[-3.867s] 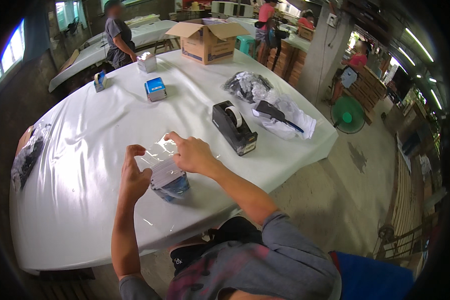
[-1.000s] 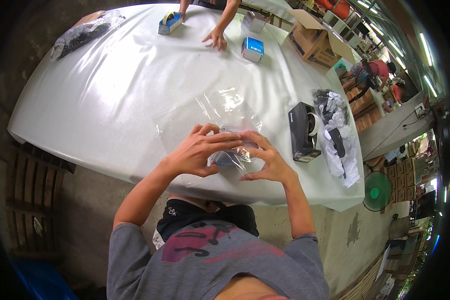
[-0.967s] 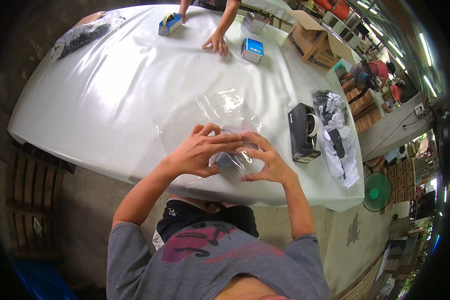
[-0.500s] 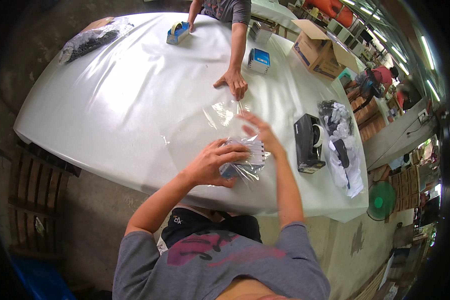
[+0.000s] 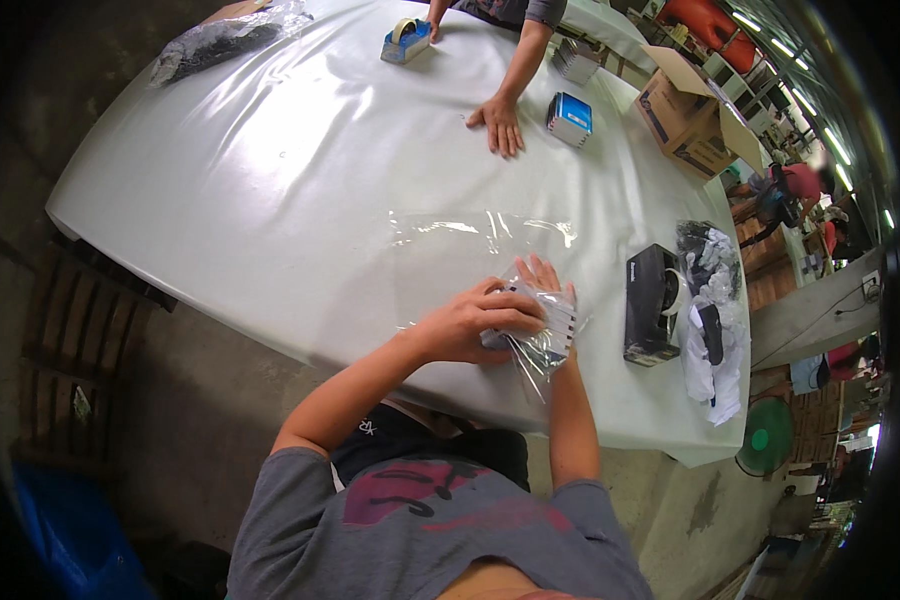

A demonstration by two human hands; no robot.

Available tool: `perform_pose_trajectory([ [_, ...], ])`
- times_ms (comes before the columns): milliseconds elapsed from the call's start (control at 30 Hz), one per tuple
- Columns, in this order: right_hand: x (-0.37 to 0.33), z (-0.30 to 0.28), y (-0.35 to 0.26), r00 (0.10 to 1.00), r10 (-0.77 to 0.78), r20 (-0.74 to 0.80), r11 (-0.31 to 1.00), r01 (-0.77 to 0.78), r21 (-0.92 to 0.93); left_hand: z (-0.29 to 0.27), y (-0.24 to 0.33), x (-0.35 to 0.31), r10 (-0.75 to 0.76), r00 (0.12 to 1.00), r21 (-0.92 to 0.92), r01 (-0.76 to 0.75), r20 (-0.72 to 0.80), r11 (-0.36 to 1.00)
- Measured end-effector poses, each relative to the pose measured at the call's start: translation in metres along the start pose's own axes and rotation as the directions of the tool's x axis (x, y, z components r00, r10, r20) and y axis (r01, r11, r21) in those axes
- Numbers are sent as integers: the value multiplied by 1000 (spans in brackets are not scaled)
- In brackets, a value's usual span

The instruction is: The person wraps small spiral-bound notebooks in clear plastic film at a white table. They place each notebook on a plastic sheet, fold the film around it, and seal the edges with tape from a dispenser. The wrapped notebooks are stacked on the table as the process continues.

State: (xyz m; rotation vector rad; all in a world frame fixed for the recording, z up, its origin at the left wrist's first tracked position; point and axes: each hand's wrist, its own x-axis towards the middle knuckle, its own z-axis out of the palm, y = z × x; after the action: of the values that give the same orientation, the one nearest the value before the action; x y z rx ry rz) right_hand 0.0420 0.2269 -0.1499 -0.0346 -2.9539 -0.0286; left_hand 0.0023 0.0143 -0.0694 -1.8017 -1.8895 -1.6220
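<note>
Near the front of the white-covered table (image 5: 300, 240), a small stack of spiral-bound notebooks (image 5: 558, 318) is partly wrapped in clear plastic film. My left hand (image 5: 485, 322) is closed over the stack from the left, fingers across its top. Beyond the stack lies my right hand (image 5: 538, 274), its fingers stretched out over the film; the stack hides part of it. The rest of the clear plastic sheet (image 5: 460, 245) spreads flat away from me. Across the table, a co-worker's hand (image 5: 500, 125) rests palm down, apart from the sheet.
A black tape dispenser (image 5: 650, 305) stands on the right beside crumpled plastic bags (image 5: 715, 330). Toward the far side are a blue-topped notebook stack (image 5: 570, 118), another stack (image 5: 576, 60), an open cardboard box (image 5: 685, 120), a blue tape dispenser (image 5: 406, 42) and a plastic-wrapped dark bundle (image 5: 215, 45).
The co-worker's hand has let go of the film's far edge and lies flat on the table. My right hand has moved in behind the stack, which now stands more tilted.
</note>
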Motion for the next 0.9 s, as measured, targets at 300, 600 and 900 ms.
perform_pose_trajectory([
  [300, -39, -4, 27, 970, 242, -24, 533, -112, 839, 8, 4, 6, 57, 997, -103, -51, 57, 993],
  [600, -92, -107, -4, 964, 124, -237, 469, 153, 870, 13, 19, -4, -24, 999, 70, 21, 34, 997],
  [900, -78, -139, 6, 908, -198, -369, 806, 365, 466, -4, 21, -22, 103, 968, 292, -33, -227, 956],
])
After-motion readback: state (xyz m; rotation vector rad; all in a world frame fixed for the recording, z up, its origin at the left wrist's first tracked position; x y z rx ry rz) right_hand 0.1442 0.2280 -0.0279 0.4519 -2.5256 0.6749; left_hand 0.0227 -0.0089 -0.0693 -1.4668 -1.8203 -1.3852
